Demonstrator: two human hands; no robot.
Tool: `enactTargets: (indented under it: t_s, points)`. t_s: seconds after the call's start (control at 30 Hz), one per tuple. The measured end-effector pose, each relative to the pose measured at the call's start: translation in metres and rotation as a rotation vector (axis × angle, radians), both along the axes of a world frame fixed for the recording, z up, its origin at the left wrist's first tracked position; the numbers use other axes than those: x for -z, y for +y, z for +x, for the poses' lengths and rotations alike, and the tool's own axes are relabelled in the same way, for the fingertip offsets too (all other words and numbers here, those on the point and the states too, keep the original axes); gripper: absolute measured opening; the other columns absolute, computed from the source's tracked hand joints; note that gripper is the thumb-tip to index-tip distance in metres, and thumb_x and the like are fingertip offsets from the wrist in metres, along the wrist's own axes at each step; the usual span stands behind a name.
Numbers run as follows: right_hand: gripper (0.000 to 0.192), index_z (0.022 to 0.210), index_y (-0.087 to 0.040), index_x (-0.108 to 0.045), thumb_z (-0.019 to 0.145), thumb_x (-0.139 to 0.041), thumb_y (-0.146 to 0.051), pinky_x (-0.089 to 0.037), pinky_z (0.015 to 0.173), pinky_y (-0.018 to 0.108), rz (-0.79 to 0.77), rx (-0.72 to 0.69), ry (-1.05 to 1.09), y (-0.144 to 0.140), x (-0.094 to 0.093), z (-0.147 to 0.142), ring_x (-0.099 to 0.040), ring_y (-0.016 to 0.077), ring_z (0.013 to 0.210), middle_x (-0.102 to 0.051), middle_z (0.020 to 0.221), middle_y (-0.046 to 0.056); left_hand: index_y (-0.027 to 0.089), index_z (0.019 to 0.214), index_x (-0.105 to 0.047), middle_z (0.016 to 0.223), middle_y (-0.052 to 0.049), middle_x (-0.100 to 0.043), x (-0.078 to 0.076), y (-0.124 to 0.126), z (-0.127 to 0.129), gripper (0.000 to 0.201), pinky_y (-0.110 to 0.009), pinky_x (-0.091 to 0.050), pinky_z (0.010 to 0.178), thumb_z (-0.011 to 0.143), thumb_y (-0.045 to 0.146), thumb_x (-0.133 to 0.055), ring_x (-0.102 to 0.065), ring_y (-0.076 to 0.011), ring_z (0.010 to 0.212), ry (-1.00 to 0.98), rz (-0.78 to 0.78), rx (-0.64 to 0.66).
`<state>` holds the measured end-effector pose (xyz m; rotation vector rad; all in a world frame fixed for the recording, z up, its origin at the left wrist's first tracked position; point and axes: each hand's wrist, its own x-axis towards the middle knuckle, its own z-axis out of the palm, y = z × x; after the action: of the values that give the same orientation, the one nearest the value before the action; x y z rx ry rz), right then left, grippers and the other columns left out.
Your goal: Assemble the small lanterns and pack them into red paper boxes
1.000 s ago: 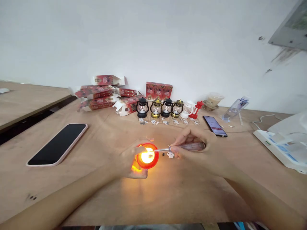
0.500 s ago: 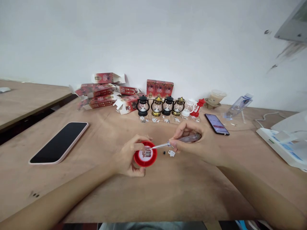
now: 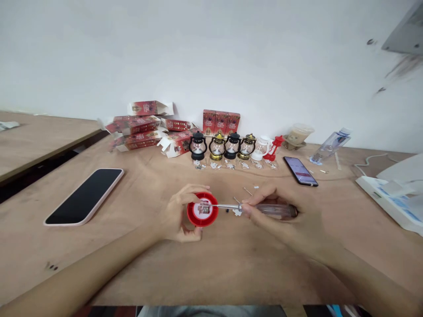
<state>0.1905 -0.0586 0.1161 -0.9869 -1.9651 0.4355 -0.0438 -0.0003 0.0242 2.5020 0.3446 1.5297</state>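
My left hand is closed around a red lantern, whose round underside faces me. Metal battery contacts show in the lantern's white centre. Between finger and thumb, my right hand holds a screwdriver with a clear handle, lying almost level. Its thin tip reaches over the rim to the contacts; whether it touches them I cannot tell. On the table below the shaft lie a white cut-out piece and a small dark bit.
Several small lanterns stand in a row at the back, small bagged parts before them. Red boxes are piled behind on the left. A large phone lies left, a smaller phone right, near a bottle and a power strip.
My right hand has shifted right, and the screwdriver has swung from a slant to nearly level. Small parts behind it now show. The left hand still holds the lantern.
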Motion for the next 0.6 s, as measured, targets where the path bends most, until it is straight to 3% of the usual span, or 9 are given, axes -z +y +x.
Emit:
enactTargets:
  t_s: [0.13,0.27,0.5,0.6]
  points:
    - [0.008,0.075,-0.020,-0.060,0.078,-0.061,-0.013,-0.046,0.047,0.018,0.116,0.016,-0.075,-0.007,-0.002,-0.006,-0.063,0.0103,0.057,-0.068,0.068,-0.001,0.023,0.108,-0.040,0.105,-0.010,-0.061,0.000,-0.003,-0.003,0.055,-0.042,-0.052,0.076,0.059,0.020,-0.064,-0.060,-0.0256,0.092,0.046,-0.011,-0.108]
    - [0.007,0.077,-0.020,-0.060,0.079,-0.060,-0.014,-0.045,0.046,0.019,0.181,-0.006,-0.092,-0.011,-0.001,-0.010,-0.062,0.0098,0.053,-0.068,0.066,-0.001,0.022,0.111,-0.039,0.108,-0.013,-0.059,-0.001,-0.002,-0.004,0.055,-0.040,-0.052,0.073,0.062,0.022,-0.064,-0.060,-0.0258,0.093,0.046,0.045,-0.065]
    - [0.010,0.070,-0.020,-0.059,0.077,-0.065,-0.023,-0.046,0.041,0.019,-0.159,0.052,0.072,-0.001,0.002,-0.009,-0.063,0.0121,0.050,-0.068,0.062,0.000,0.024,0.114,-0.040,0.110,-0.014,-0.057,-0.007,0.000,-0.006,0.053,-0.040,-0.056,0.074,0.065,0.014,-0.056,-0.062,-0.0259,0.095,0.082,0.119,-0.095]
    - [0.012,0.070,-0.020,-0.059,0.077,-0.066,-0.025,-0.048,0.042,0.019,-0.191,0.025,0.149,0.003,0.006,-0.008,-0.064,0.0125,0.051,-0.070,0.065,0.001,0.024,0.116,-0.041,0.112,-0.014,-0.057,-0.005,-0.001,-0.005,0.053,-0.043,-0.057,0.075,0.066,0.016,-0.055,-0.063,-0.0286,0.098,0.072,0.118,-0.134]
